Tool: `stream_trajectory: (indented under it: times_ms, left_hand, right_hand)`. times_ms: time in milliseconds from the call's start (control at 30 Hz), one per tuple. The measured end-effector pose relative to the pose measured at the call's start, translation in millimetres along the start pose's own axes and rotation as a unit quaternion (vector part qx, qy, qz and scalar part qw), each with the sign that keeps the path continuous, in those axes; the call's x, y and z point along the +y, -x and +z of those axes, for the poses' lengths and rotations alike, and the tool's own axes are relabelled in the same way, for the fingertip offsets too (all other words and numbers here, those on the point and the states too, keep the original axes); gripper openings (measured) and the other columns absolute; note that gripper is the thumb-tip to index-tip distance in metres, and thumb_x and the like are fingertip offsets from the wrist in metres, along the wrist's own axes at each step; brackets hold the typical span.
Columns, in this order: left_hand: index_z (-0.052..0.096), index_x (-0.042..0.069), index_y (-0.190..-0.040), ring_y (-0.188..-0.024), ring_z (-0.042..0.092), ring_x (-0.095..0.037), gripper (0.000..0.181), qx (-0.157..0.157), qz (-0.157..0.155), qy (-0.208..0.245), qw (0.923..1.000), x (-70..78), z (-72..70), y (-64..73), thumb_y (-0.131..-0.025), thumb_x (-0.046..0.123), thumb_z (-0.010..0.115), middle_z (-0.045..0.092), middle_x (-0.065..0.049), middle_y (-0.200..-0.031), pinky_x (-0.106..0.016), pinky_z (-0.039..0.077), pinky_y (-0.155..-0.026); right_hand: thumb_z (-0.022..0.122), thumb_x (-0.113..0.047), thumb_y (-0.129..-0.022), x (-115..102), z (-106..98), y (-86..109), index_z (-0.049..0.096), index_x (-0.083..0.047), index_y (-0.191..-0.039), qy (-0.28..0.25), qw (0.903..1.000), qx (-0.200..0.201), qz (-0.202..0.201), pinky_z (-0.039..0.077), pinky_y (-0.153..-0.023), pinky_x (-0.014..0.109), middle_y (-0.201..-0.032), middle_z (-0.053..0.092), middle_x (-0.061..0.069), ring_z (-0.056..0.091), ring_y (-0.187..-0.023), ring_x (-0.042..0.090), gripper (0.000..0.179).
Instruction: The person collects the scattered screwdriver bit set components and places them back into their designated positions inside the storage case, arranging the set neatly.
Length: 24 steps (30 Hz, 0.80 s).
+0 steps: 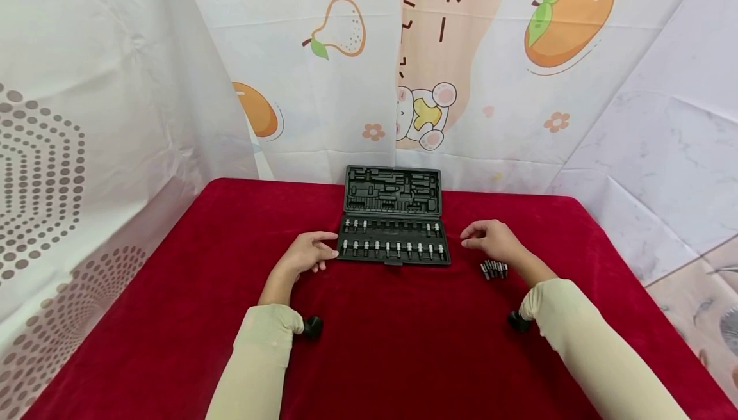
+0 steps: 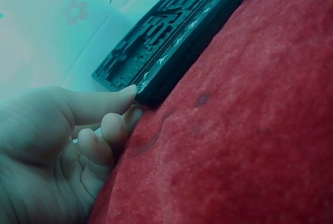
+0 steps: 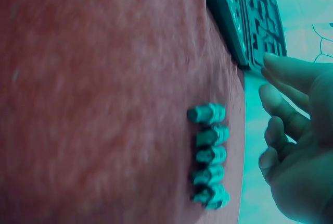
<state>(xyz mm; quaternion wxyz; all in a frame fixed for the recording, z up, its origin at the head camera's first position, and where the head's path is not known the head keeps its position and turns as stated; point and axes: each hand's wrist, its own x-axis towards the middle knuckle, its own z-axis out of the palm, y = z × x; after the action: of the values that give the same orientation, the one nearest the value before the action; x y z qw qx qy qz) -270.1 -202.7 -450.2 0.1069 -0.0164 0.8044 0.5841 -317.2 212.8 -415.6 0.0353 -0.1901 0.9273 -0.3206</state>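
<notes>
Head view: bits point(image 1: 398, 249) in case point(image 1: 394, 214)

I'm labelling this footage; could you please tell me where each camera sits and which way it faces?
Head: worn on the head, facing forward and down at the case; left hand, right hand and sleeves show.
Left wrist: worn there, facing the left hand touching the case.
Right wrist: worn there, facing the right hand and loose bits.
Both wrist views share the case.
</notes>
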Motion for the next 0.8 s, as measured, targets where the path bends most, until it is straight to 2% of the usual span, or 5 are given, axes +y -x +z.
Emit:
stream_trajectory:
  times_ms: [267, 533, 800]
  left_hand:
    - [0.056, 0.001, -0.135, -0.052, 0.054, -0.013, 0.048, 0.000, 0.001, -0.002, 1.0000, 0.7, -0.3, 0.7, -0.088, 0.004, 0.070, 0.070, -0.011, -0.091, -0.023, 0.044, -0.046]
    - [0.056, 0.001, -0.134, -0.052, 0.054, -0.014, 0.048, 0.000, 0.001, -0.005, 1.0000, 0.9, -0.2, 0.7, -0.089, 0.005, 0.070, 0.070, -0.011, -0.092, -0.023, 0.044, -0.047]
    - [0.056, 0.001, -0.134, -0.052, 0.055, -0.014, 0.048, 0.001, -0.003, -0.005, 1.0000, 0.2, 0.2, -0.3, -0.089, 0.005, 0.070, 0.071, -0.011, -0.093, -0.024, 0.044, -0.047]
  right_hand:
    - [0.073, -0.012, -0.087, 12, -6, 7.8, 0.073, -0.002, -0.097, 0.002, 0.9984, -0.054, -0.019, 0.047, -0.068, 0.034, -0.082, 0.068, 0.000, 0.055, -0.074, 0.017, 0.015]
    - [0.073, -0.012, -0.087, 19, -13, 16.7, 0.073, -0.004, -0.097, -0.008, 0.9957, -0.092, -0.006, 0.046, -0.064, 0.033, -0.080, 0.066, -0.001, 0.053, -0.072, 0.018, 0.013]
    - [0.075, -0.007, -0.083, 22, -18, 22.9, 0.072, -0.001, -0.098, -0.022, 0.9910, -0.131, -0.018, 0.046, -0.057, 0.030, -0.066, 0.059, 0.000, 0.053, -0.061, 0.017, 0.017]
